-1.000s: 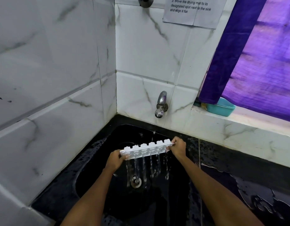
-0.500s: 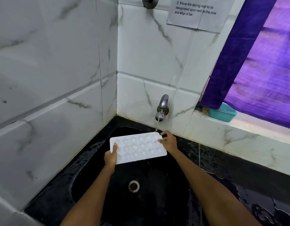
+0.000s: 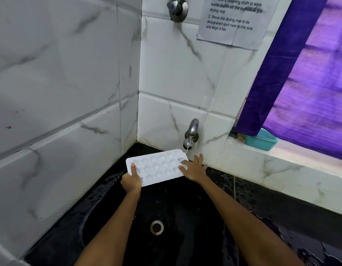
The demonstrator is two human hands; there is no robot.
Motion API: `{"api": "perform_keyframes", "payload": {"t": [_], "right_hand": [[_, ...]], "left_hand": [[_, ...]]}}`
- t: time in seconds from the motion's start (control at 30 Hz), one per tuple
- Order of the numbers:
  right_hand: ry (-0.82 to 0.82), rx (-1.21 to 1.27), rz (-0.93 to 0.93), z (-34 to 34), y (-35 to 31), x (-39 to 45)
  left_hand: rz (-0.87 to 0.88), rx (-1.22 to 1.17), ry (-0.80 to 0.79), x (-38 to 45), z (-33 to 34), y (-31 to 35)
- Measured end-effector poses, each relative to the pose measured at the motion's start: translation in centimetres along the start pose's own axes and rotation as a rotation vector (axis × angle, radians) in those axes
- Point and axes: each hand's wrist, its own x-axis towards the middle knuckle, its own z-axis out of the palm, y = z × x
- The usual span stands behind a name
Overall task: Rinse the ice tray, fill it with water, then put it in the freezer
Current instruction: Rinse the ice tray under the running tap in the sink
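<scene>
While the glossy black stone sink [image 3: 195, 237] lies wet below, the white plastic ice tray [image 3: 158, 166] is held cavities-up above the basin, at twelve o'clock from the steel drain [image 3: 156, 227]. Its far right corner sits under the thin stream from the chrome wall tap [image 3: 191, 134]. The left hand [image 3: 130, 182] clamps the near-left edge, thumb on top; the right hand [image 3: 194, 167] rests open, fingers spread over the three-o'clock end — steadying, not clenched. Filling looks to be just starting: best keep the tray level and slide it slowly toward three o'clock — so each cavity passes under the stream without overflowing.
</scene>
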Motion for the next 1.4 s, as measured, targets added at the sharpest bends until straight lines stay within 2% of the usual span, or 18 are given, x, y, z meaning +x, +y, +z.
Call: {"api": "perform_keyframes", "payload": {"t": [0.07, 0.2, 0.33, 0.47, 0.6, 0.73, 0.87, 1.0, 1.1, 1.23, 1.4], "right_hand": [[0.034, -0.094, -0.009, 0.0, 0.1, 0.0], [0.012, 0.008, -0.038, -0.4, 0.2, -0.1], [0.090, -0.175, -0.052, -0.8, 0.2, -0.2], [0.026, -0.101, -0.091, -1.5, 0.3, -0.3], [0.096, -0.178, -0.091, -1.9, 0.5, -0.3], [0.006, -0.088, -0.063, -2.6, 0.8, -0.1], [0.103, -0.222, -0.071, -2.9, 0.8, -0.1], [-0.016, -0.109, -0.050, -3.1, 1.0, -0.3], [0.086, -0.227, -0.052, -3.0, 1.2, -0.6], [0.234, -0.182, -0.151, -1.6, 0.1, -1.1], [0.129, -0.145, -0.081, -1.3, 0.7, -1.5]], "left_hand": [[0.002, 0.004, -0.008, -0.4, -0.1, 0.2], [-0.005, -0.002, -0.008, -0.5, -0.6, 0.7], [0.005, 0.000, -0.031, -0.9, -0.6, 0.8], [-0.029, -0.024, -0.013, -1.1, -0.6, 1.1], [0.004, -0.015, -0.013, -1.4, -0.2, 1.9], [0.009, -0.002, -0.014, -1.2, -0.1, 2.5], [0.009, -0.015, -0.034, -1.5, 0.3, 2.3], [-0.016, -0.005, -0.017, -1.9, 0.4, 2.1], [-0.002, -0.003, -0.022, -2.2, 0.6, 2.0], [-0.008, -0.012, -0.026, -2.9, 1.8, 2.2], [0.020, 0.023, -0.077, -3.5, 2.8, 2.5]]}}
